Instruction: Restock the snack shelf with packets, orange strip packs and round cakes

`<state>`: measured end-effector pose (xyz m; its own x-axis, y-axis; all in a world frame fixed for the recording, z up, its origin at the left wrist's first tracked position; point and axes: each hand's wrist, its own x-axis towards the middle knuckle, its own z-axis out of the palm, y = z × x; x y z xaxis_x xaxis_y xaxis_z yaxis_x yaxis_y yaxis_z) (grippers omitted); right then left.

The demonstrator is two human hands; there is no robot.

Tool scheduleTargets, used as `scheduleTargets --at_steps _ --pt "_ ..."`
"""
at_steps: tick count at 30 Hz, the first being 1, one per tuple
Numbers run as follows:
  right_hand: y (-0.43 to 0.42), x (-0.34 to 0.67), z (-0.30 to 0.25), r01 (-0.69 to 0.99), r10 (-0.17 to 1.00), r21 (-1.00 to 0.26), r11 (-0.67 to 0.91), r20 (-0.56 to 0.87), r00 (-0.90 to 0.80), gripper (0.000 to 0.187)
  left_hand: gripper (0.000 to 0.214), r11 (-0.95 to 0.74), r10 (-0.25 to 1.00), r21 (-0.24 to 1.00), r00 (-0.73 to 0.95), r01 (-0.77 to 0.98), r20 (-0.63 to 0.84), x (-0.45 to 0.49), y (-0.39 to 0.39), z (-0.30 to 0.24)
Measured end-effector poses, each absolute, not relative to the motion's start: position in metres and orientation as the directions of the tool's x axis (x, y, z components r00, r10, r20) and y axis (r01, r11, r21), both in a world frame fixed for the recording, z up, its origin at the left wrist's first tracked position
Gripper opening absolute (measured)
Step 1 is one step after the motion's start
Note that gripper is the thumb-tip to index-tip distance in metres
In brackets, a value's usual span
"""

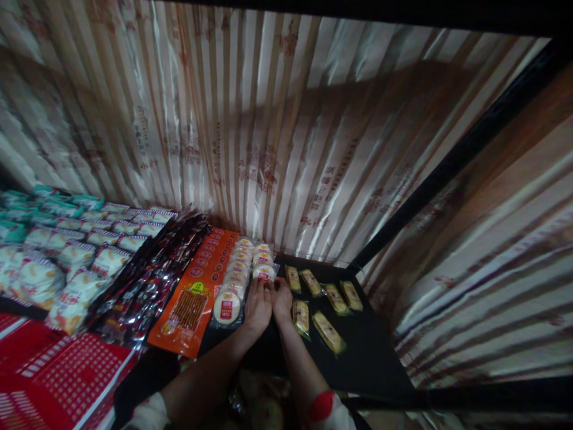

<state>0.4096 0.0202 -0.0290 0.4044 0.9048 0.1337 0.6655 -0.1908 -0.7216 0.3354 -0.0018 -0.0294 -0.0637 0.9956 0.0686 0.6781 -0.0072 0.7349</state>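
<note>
My left hand (257,306) and my right hand (281,298) rest side by side on a black shelf (367,352), fingers stretched towards the nearest round white snack pack (264,273) in a short row. A longer row of round white packs (233,286) lies just left of my left hand. Several small yellow-brown bar packs (329,331) lie to the right of my right hand, the closest one (301,315) almost touching it. The fingertips are small and dark, so whether they grip a pack is unclear.
Orange snack bags (197,292) and dark red bags (147,280) lie left of the round packs. White and teal packets (67,251) fill the far left, red checked packs (67,382) the near left. Striped foil wrapping (268,131) covers the back wall and right side.
</note>
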Motion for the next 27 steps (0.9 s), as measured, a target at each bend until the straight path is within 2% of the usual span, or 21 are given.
scheduleTargets --at_steps 11,20,27 --pt "0.04 0.408 -0.036 0.694 0.893 -0.698 -0.175 0.183 0.41 0.03 0.042 -0.058 0.991 0.751 -0.055 0.658 0.125 0.333 0.017 -0.04" --pt "0.044 0.408 -0.038 0.714 0.884 -0.685 -0.148 0.232 0.406 0.029 0.044 0.012 0.999 0.734 -0.046 0.679 0.027 0.336 0.02 -0.027" --pt "0.046 0.408 -0.043 0.726 0.886 -0.68 -0.102 0.269 0.377 0.035 0.043 -0.039 0.995 0.765 -0.048 0.642 0.091 0.337 0.025 -0.044"
